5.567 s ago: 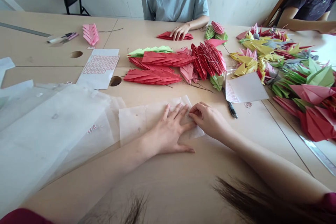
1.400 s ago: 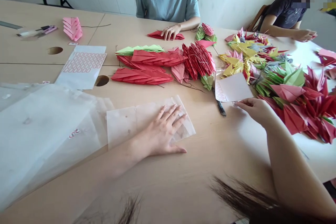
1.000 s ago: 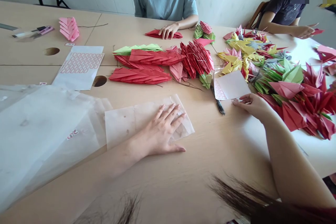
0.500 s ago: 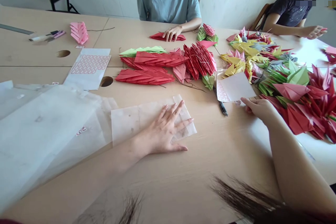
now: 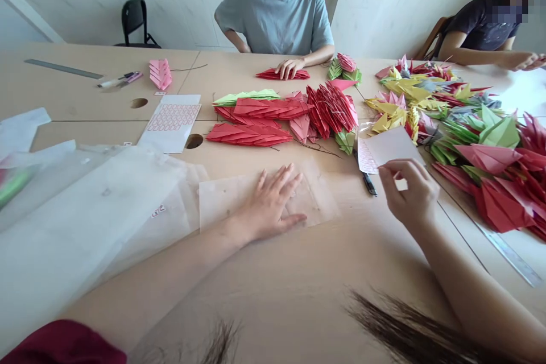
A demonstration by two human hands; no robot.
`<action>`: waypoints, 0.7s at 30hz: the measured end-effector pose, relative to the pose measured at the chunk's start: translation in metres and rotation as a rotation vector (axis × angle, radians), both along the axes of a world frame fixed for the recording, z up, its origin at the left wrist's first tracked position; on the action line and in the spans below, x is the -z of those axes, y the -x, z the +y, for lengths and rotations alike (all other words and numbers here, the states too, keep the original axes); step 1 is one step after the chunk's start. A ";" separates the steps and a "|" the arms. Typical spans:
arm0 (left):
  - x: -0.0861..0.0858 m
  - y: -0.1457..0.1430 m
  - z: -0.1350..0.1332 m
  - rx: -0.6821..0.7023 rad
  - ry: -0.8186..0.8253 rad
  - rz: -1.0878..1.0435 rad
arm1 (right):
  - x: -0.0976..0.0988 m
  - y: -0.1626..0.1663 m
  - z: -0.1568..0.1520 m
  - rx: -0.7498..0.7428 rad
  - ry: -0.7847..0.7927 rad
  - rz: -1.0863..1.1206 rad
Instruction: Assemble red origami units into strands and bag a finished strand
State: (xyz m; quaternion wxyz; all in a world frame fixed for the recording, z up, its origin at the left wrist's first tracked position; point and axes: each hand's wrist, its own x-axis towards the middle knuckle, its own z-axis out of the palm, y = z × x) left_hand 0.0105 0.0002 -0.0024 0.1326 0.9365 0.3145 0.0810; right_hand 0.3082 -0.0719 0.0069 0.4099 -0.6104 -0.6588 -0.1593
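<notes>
Right hand (image 5: pixel 409 196) has lifted off the small white sticker sheet (image 5: pixel 390 148), fingers pinched, contents unclear. Left hand (image 5: pixel 271 205) flat, pinning the translucent plastic bag (image 5: pixel 222 205) steady.

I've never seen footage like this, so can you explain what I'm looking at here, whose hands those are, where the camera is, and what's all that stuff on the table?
The camera sits on a person's head and looks down at their own two bare hands; there is no machine. The left hand lies flat, pressing a translucent bag onto the wooden table. The right hand is raised beside a white sticker sheet, fingers pinched, though what they hold is too small to tell. A black pen lies beside that sheet. Farther off lie red folded paper pieces and a colourful pile of folded paper. Two other people sit across the table, and one rests a hand on red paper.
</notes>
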 end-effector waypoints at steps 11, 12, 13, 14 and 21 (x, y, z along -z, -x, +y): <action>-0.009 0.002 -0.005 0.152 0.033 0.072 | -0.027 0.067 0.064 -0.453 0.286 -0.385; -0.013 0.003 -0.003 0.119 0.038 0.072 | -0.029 0.075 0.078 -0.473 0.323 -0.374; -0.018 0.004 0.000 0.062 0.042 0.080 | -0.029 0.083 0.094 -0.481 0.356 -0.350; -0.023 0.007 0.004 -0.021 0.039 0.095 | -0.029 0.091 0.109 -0.488 0.382 -0.315; -0.055 0.032 0.026 -0.338 0.264 0.319 | -0.021 0.145 0.190 -0.508 0.556 -0.073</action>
